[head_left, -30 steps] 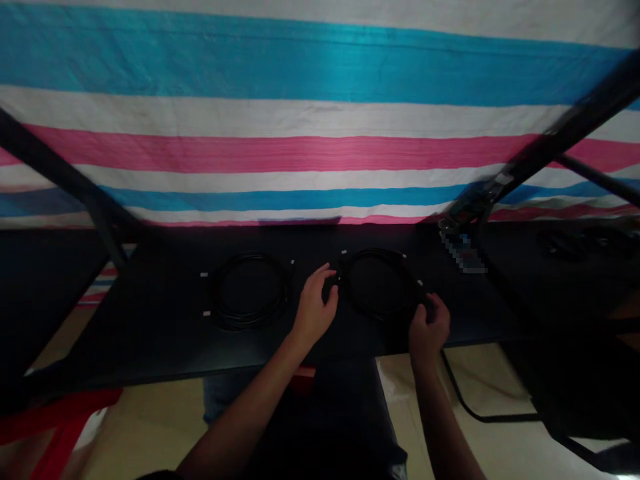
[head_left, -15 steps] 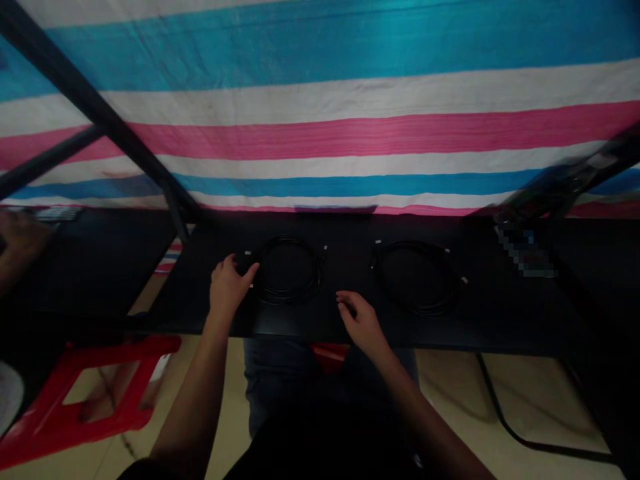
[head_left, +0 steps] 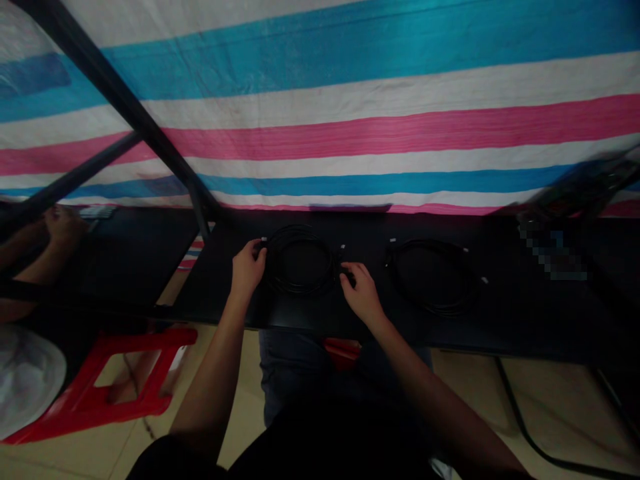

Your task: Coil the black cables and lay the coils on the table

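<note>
A coil of black cable with small pale ends lies on the black table in front of me. My left hand is at its left side, thumb and forefinger closed on the cable close to a pale end. My right hand is beside the coil's right side, fingers curled but apart, with a dark gap between thumb and forefinger. Nothing shows in it. Another pale end lies just above its fingertips. Further right rests a second black cable coil. Dim light hides fine details.
The black table ends at a striped sheet. A dark metal frame slants at the left. Beyond it are another person's hands and a red stool. A blurred clear packet lies at the right.
My left hand has moved forward to the left cable coil and closed on it; the coil's far side has shifted slightly away. My right hand has come nearer its right side. The view has shifted.
</note>
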{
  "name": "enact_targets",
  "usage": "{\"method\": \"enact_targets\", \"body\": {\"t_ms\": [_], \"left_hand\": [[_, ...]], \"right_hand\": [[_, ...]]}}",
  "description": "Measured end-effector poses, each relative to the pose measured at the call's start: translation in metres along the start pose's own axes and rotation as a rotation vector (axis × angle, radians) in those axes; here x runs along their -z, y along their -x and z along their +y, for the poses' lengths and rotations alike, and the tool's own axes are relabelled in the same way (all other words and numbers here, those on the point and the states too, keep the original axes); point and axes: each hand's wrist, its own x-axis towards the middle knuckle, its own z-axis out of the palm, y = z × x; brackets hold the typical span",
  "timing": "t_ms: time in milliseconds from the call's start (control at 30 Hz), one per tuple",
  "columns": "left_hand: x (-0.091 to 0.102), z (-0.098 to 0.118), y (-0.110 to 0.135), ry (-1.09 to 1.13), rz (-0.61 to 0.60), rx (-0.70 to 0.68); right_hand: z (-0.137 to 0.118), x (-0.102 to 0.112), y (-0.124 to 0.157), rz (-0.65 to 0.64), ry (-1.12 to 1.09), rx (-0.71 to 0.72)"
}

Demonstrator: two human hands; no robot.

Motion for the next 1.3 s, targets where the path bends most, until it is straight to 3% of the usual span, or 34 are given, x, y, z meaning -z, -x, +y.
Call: {"method": "enact_targets", "body": {"t_ms": [200,467,733,967,1300], "left_hand": [[-0.011,-0.007,0.004,0.21,-0.058,0.033],[-0.03,-0.016,0.006,0.197,-0.08,0.055],[-0.029,-0.015,0.008,0.112,-0.067,0.022],[-0.033,0.006,-0.006,-0.019,-0.088,-0.08],[-0.03,0.021,-0.022,0.013,-0.081,-0.065]], "right_hand": [[0.005,-0.021,-0.058,-0.023,0.123,0.015],[0.003,-0.036,-0.084,-0.043,0.15,-0.003],[-0.022,-0.012,-0.1,0.049,-0.069,0.047],[-0.034,0.003,-0.106,0.035,-0.218,0.016],[-0.058,0.053,-0.099,0.084,-0.411,-0.007]]}}
